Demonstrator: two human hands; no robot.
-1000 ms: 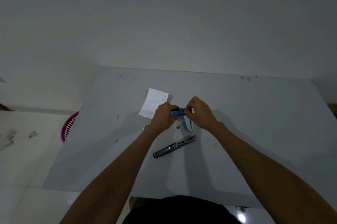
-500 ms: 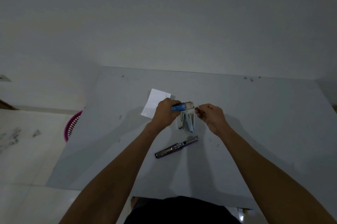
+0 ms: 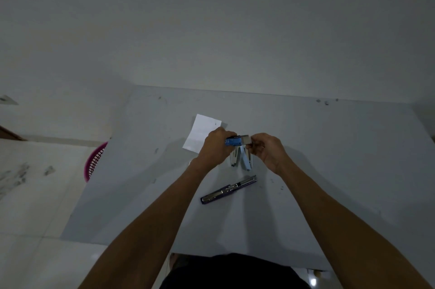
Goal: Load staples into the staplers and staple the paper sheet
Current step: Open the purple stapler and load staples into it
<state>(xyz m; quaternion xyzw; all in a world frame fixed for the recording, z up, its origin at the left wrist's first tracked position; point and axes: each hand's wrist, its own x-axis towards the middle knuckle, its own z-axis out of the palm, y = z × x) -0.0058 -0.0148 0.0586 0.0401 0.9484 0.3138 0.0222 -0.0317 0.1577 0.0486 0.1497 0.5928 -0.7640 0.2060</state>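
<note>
My left hand (image 3: 215,147) grips a small blue staple box (image 3: 233,141) above the table. Its inner tray (image 3: 246,139) sticks out to the right, and my right hand (image 3: 268,150) pinches that tray end. Just below the box a light blue stapler (image 3: 244,159) lies opened on the grey table (image 3: 329,159). A dark purple and chrome stapler (image 3: 229,190) lies closer to me, slanted. The white paper sheet (image 3: 200,133) lies flat behind my left hand, partly hidden by it.
A pink plastic basket (image 3: 94,161) stands on the floor past the table's left edge. The wall rises right behind the table's far edge. Small dark specks dot the far right of the tabletop.
My right hand drew away from the staple box to the right, then came back to its tray end. The left hand kept hold of the box. Both staplers stayed put.
</note>
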